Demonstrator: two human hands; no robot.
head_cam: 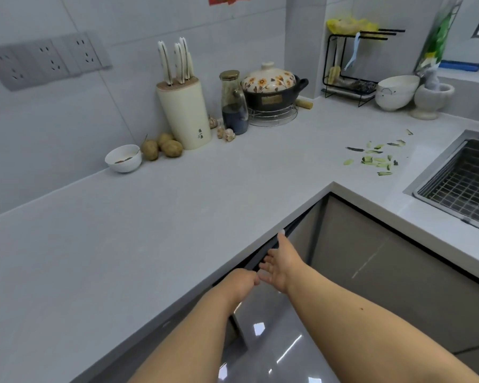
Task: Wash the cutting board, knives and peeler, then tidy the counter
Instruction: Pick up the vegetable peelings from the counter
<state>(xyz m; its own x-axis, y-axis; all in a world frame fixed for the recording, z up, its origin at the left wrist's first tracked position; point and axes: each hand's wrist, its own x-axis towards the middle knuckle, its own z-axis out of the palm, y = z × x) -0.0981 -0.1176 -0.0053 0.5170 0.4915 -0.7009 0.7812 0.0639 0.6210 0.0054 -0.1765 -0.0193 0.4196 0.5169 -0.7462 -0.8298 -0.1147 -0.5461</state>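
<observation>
item 1, nearest: left hand [242,283], below the front edge of the pale grey stone bench [155,230], its fingers curled under the lip at the top of a glossy grey cabinet door [263,327]; whether they grip the door edge cannot be told, since the fingertips are hidden.

item 2: right hand [281,268], just beside the left, fingers straight and spread, holding nothing, one fingertip touching the dark gap under the bench edge.

item 3, right edge of the bench: steel sink with a wire grid basket [465,186]. no cutting board or peeler shows in it from here.

item 4, bench beside the sink's left rim: scattered green vegetable peelings [378,158], loose on the surface.

item 5, back edge, along the left wall: small white bowl [123,158], three brown potatoes [163,147], cream knife block holding white-handled knives [183,111], garlic bulbs [227,134], glass bottle of dark liquid [234,106].

item 6, far inner corner: flower-patterned clay pot on a wire trivet [271,89].

item 7, far right back edge: black wire rack [351,64], stacked white bowls [396,92], stone mortar [429,100].

status, as a judgement: knives appear put away in the block; the cutting board and peeler cannot be placed for sure; washing looks finished. left to do: clear the peelings and wipe the bench.
</observation>
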